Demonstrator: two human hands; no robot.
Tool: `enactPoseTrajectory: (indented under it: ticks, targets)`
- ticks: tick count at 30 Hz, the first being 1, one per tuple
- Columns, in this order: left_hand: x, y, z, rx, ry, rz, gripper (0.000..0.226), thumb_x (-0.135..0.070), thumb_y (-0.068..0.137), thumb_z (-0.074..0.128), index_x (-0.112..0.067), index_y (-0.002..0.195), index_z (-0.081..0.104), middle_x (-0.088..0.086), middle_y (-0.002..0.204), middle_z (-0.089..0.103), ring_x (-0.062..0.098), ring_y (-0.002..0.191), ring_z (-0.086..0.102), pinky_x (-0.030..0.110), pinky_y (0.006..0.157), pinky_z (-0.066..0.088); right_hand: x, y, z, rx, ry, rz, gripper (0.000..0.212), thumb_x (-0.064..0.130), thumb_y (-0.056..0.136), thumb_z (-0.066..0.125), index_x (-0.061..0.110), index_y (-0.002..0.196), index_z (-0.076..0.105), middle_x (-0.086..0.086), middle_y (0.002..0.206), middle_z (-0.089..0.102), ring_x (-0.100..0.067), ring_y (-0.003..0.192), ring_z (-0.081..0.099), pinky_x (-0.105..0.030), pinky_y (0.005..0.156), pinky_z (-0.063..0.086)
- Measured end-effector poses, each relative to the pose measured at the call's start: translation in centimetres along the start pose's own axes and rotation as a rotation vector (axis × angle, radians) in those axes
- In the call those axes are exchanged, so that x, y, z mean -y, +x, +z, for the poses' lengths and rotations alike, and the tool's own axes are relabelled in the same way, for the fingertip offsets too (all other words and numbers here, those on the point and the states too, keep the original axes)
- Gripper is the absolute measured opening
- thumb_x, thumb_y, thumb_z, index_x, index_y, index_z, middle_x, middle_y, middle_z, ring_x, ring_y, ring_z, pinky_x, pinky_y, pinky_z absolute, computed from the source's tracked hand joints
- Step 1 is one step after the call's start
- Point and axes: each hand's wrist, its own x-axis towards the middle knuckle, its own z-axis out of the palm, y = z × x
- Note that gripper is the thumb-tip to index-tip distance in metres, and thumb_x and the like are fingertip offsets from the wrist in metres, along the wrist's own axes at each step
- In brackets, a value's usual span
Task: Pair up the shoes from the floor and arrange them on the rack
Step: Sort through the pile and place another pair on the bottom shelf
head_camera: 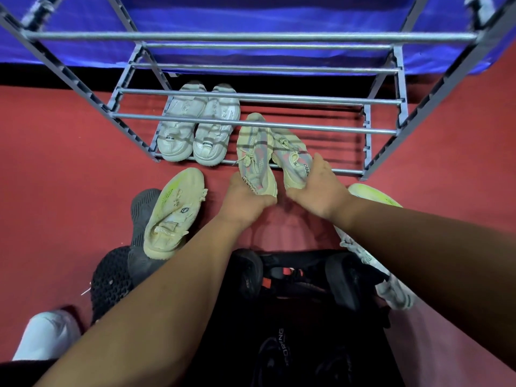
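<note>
A grey metal shoe rack stands on the red floor in front of me. On its bottom tier at the left sits a pair of white sneakers. My left hand grips the heel of a pink-and-cream knit sneaker. My right hand holds the heel of its match. Both shoes point into the bottom tier, just right of the white pair. On the floor to the left, a cream sneaker with a lime streak lies on a dark grey shoe.
Another lime-streaked sneaker and a white sneaker lie on the floor under my right arm. Black shoes sit near my knees, a black mesh shoe at left. A blue cloth hangs behind the rack.
</note>
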Motion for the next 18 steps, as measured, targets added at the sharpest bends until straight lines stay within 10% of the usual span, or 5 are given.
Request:
enactPoseTrajectory:
  ticks: [7,16,18]
  targets:
    - [-4.4,-1.3,-2.7,0.019,-0.390,-0.071,0.027,0.000,0.073,0.072,-0.015,0.087,0.054,0.011,0.097,0.056,0.024,0.087,0.055,0.040,0.087,0.051,-0.1,-0.1,-0.5,-0.221,0.071,-0.092,0.077,0.056,0.072,0.066,0.017,0.136,0.048,-0.001,0.121,0.048,-0.023,0.113,0.051,-0.038,0.096,0.047]
    - [-5.6,4.0,-2.7,-0.062,-0.033,0.026,0.060,-0.017,0.078,0.084,-0.015,0.126,0.048,-0.003,0.110,0.066,0.009,0.094,0.065,0.023,0.075,0.051,2.6,5.1,-0.2,-0.335,-0.106,0.022,0.060,0.063,0.086,0.065,0.003,0.095,0.065,-0.021,0.103,0.067,-0.041,0.103,0.062,-0.042,0.090,0.049]
    - [-4.8,5.5,-2.4,-0.022,0.103,0.026,0.073,-0.021,0.077,0.088,-0.011,0.134,0.043,-0.001,0.118,0.063,0.011,0.101,0.065,0.023,0.082,0.052,2.5,5.8,0.1,-0.240,-0.089,0.005,0.066,0.065,0.085,0.069,0.005,0.113,0.067,-0.020,0.120,0.063,-0.039,0.111,0.061,-0.042,0.095,0.053]
